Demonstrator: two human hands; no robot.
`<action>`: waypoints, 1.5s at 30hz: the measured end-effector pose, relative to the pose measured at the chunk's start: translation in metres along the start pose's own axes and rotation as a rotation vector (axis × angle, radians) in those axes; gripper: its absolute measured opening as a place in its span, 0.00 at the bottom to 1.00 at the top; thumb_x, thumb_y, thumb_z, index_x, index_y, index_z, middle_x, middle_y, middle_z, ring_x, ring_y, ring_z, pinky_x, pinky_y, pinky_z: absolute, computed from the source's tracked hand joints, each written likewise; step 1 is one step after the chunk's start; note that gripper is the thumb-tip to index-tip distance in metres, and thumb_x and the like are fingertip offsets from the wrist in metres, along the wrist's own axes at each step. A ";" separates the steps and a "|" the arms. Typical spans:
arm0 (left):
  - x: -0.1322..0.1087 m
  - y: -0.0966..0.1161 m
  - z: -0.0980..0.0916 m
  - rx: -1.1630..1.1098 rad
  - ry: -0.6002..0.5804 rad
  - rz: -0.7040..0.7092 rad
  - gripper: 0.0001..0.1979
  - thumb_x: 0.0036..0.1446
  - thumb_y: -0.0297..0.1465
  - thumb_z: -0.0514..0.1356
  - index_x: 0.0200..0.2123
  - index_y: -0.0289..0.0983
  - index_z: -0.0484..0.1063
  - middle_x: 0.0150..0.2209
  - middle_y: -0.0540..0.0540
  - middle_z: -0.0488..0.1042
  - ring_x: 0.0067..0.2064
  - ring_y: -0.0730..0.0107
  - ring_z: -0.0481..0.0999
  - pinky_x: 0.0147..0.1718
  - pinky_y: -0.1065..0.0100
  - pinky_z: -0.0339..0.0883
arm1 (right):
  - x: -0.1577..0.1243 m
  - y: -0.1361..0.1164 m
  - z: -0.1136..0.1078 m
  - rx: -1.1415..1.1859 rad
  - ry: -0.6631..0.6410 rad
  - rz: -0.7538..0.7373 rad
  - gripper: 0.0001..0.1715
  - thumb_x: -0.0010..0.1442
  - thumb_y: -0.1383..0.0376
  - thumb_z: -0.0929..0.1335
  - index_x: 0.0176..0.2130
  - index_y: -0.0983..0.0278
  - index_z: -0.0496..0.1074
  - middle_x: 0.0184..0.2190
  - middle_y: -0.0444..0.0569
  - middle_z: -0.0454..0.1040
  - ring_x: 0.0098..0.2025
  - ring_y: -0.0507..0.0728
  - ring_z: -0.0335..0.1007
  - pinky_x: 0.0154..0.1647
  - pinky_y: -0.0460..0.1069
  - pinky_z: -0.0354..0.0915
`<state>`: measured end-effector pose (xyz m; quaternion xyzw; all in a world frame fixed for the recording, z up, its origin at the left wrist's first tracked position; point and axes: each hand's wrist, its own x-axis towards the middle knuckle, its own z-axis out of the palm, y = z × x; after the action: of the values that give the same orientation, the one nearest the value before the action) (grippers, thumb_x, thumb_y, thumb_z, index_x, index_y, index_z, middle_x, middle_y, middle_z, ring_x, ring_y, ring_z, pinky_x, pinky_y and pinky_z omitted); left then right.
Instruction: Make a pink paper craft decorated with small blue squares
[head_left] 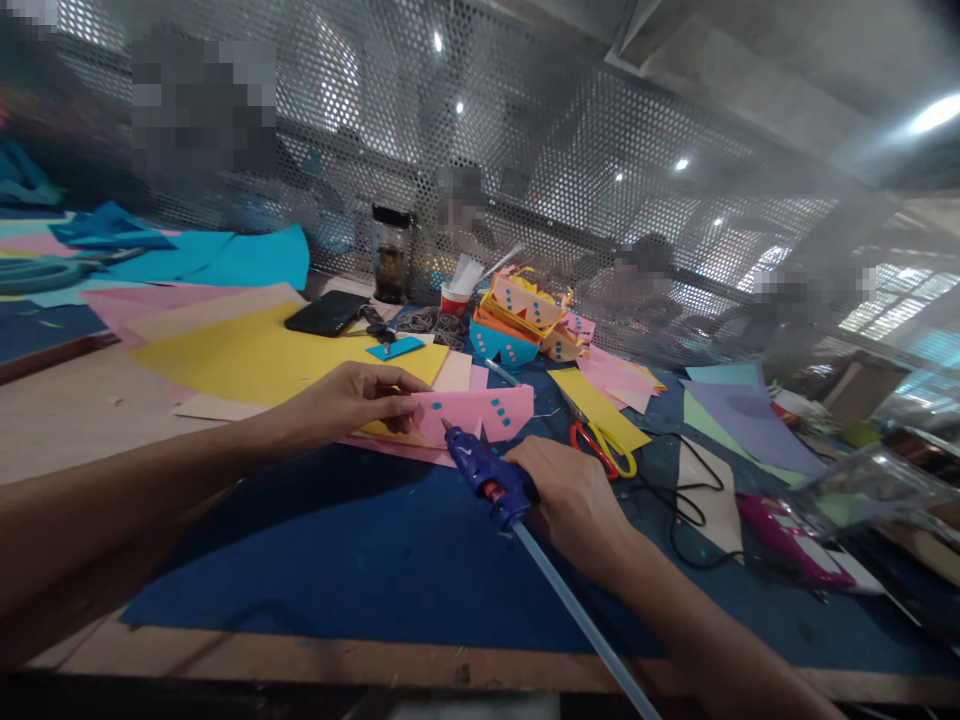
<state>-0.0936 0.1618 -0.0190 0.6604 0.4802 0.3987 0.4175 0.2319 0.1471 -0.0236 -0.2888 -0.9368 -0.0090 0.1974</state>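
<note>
My left hand (360,400) pinches the left end of a pink paper cutout (469,408), which has small blue squares on it and a notch along its lower edge. My right hand (574,495) is wrapped round a dark blue hot glue gun (487,475). Its nozzle points up and left, close to the cutout's lower left part; whether it touches I cannot tell. A long clear glue stick (585,615) sticks out of the gun's back toward me. Red and yellow scissors (604,445) lie just right of the cutout, on a yellow paper strip (596,400).
Stacked paper pieces (517,320) stand behind the cutout, near a red cup (455,297) and a dark-lidded jar (391,255). A black phone (326,312) lies on yellow paper (225,360). A black cable (686,515) and a magenta object (795,545) lie at right.
</note>
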 end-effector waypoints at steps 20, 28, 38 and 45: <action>0.001 -0.003 -0.002 0.027 -0.015 0.018 0.24 0.56 0.51 0.72 0.47 0.39 0.85 0.33 0.46 0.85 0.35 0.63 0.85 0.39 0.65 0.81 | 0.000 -0.001 0.001 -0.038 0.001 0.003 0.05 0.69 0.69 0.72 0.45 0.63 0.73 0.42 0.52 0.81 0.41 0.59 0.76 0.40 0.51 0.63; 0.001 -0.002 -0.001 0.011 -0.020 0.008 0.23 0.56 0.50 0.72 0.46 0.39 0.84 0.33 0.47 0.85 0.35 0.65 0.84 0.40 0.66 0.80 | 0.000 0.001 0.002 -0.040 0.005 0.002 0.04 0.69 0.70 0.71 0.43 0.62 0.73 0.40 0.50 0.80 0.40 0.58 0.75 0.40 0.50 0.62; 0.001 -0.003 -0.001 0.000 -0.026 0.013 0.22 0.57 0.49 0.72 0.46 0.40 0.84 0.34 0.47 0.85 0.35 0.65 0.84 0.40 0.67 0.80 | 0.000 -0.001 -0.001 -0.024 -0.009 0.007 0.05 0.67 0.72 0.70 0.42 0.63 0.72 0.39 0.49 0.78 0.38 0.58 0.74 0.39 0.50 0.60; 0.000 -0.003 -0.001 -0.001 -0.022 0.010 0.22 0.56 0.49 0.72 0.47 0.39 0.84 0.33 0.48 0.85 0.34 0.66 0.83 0.39 0.68 0.80 | 0.001 -0.001 0.001 -0.032 -0.011 0.016 0.05 0.68 0.71 0.71 0.41 0.62 0.72 0.38 0.49 0.78 0.38 0.58 0.74 0.39 0.51 0.59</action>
<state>-0.0956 0.1627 -0.0211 0.6670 0.4720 0.3939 0.4209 0.2304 0.1467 -0.0244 -0.2995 -0.9352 -0.0206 0.1877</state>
